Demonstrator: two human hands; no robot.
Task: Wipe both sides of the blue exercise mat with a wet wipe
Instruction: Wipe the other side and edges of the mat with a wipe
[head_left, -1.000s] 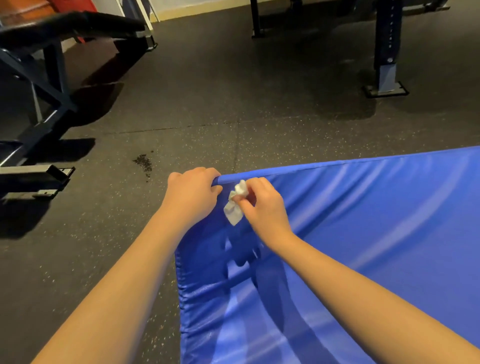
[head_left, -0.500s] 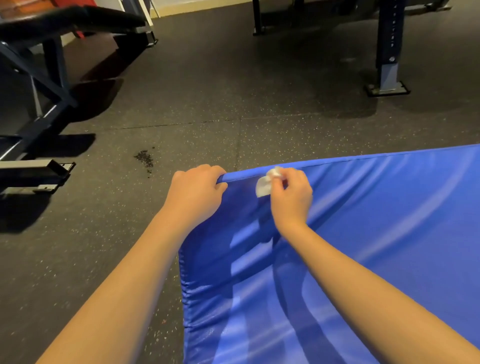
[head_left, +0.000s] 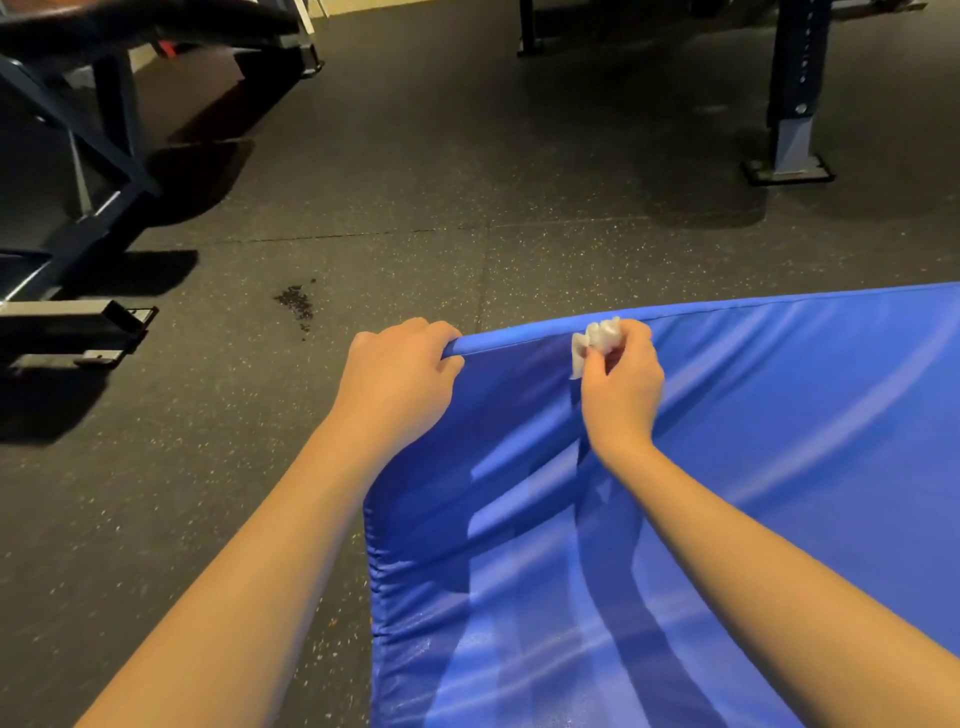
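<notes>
The blue exercise mat stands tilted up on its edge, filling the lower right of the head view. My left hand grips its top left corner, fingers curled over the rim. My right hand pinches a crumpled white wet wipe and holds it against the mat just below the top edge, a short way right of the corner. The mat's far side is hidden.
Dark speckled rubber floor lies all around. A weight bench frame stands at the left, with its foot near the mat. A rack post on a base plate stands at the back right. A small dark stain marks the floor.
My right hand has slid the wipe to the right along the mat's top edge, away from my left hand. The left hand keeps its grip on the corner.
</notes>
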